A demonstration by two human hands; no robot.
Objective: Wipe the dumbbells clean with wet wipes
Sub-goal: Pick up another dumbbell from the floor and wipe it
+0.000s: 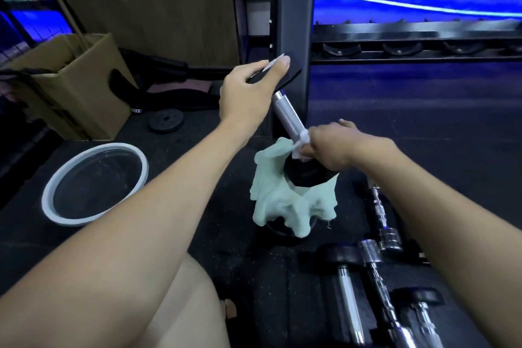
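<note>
Dumbbell [285, 113] stands tilted on its lower head, which rests on a pale green cloth [285, 206] spread on the dark floor near the foot of the rack [293, 22]. We steady it with our left hand [248, 87], fingers curled over the black upper head, while our right hand [324, 147] pinches a white wet wipe [302, 140] around the low end of the knurled steel handle. We judge it heavy, rigid and top-heavy in this pose; damp metal may slip, so the rubbery head gives the surer hold. More dumbbells [375, 291] lie on the floor just beside the cloth.
</note>
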